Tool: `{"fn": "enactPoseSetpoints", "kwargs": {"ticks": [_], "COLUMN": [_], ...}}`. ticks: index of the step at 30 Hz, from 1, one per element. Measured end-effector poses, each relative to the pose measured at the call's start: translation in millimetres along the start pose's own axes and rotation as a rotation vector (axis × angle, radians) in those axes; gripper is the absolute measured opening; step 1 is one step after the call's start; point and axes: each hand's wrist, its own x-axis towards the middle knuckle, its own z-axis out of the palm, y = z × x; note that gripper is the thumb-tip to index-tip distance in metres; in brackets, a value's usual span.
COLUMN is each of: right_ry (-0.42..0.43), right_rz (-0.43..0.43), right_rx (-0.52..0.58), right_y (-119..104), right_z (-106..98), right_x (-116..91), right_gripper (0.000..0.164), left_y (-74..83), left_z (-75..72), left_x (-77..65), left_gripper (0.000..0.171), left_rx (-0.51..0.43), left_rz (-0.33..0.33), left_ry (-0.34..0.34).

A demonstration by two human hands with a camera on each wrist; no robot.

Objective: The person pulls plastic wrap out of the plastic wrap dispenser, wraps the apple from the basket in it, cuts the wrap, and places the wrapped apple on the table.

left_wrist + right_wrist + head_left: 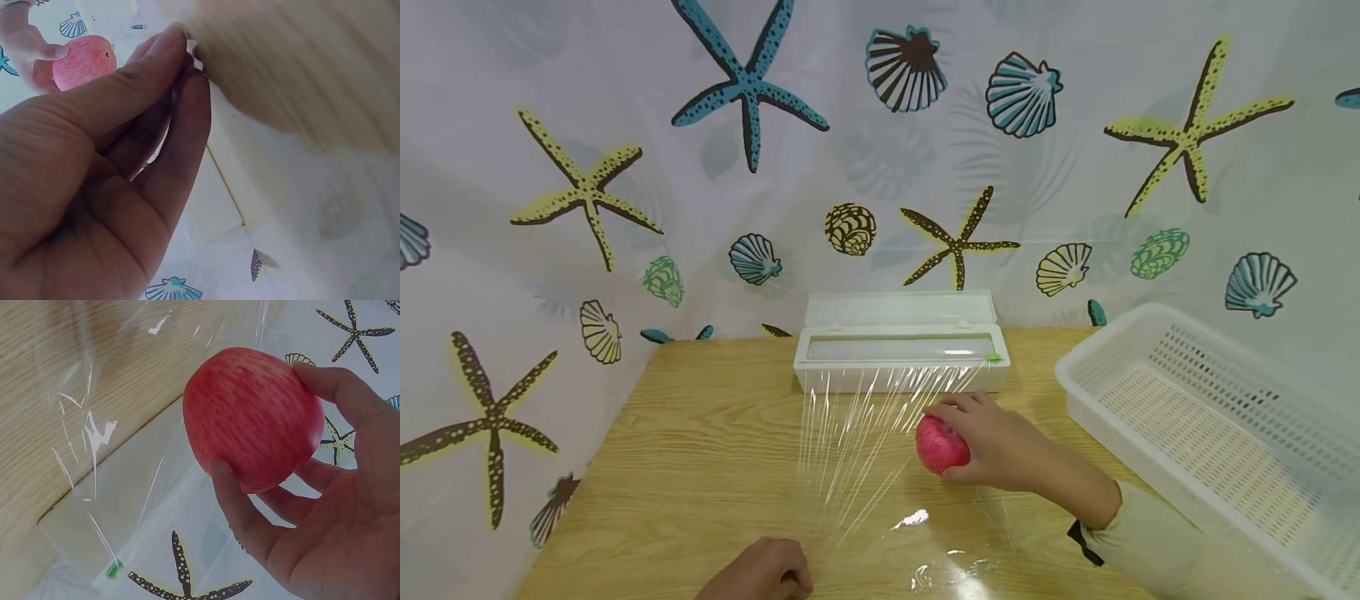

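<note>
My right hand (992, 442) grips a red apple (942, 444) over the table, in front of a white cling film box (902, 379). The right wrist view shows thumb and fingers around the apple (253, 419). Clear cling film (850, 442) stretches from the box toward me, with shiny creases, and passes near the apple. Low in the head view, my left hand (763, 571) has curled fingers at the film's near end. In the left wrist view its thumb and fingertips (169, 47) pinch together on the film, whose edge is barely visible.
A white plastic basket (1108, 358) with a slotted bottom stands at the right. The box's lid (901, 308) is raised, and a green slider (993, 357) sits at its right end. Behind the wooden table (700, 425) hangs a curtain (850, 167) with starfish and shells.
</note>
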Motion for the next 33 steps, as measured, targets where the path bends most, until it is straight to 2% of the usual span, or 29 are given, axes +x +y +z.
{"fn": "enactPoseSetpoints", "kwargs": {"ticks": [18,24,33], "right_ry": [0.014,0.004,-0.023], "right_rz": [-0.087,-0.105,-0.074], "right_rx": [-0.046,-0.046,-0.034], "right_y": [-34.0,-35.2,-31.9], "right_z": [20.6,28.0,41.2], "right_x": [25.4,32.6,39.7], "right_gripper": [0.065,0.066,0.068], "left_y": [-0.4,0.2,-0.7], "left_z": [0.8,1.1,0.7], "left_x": [-0.9,0.1,0.3], "left_gripper": [0.008,0.010,0.011], "left_rx": [0.011,0.002,0.021], "left_rz": [-0.027,-0.025,0.003], "left_ry": [-0.002,0.002,0.010]}}
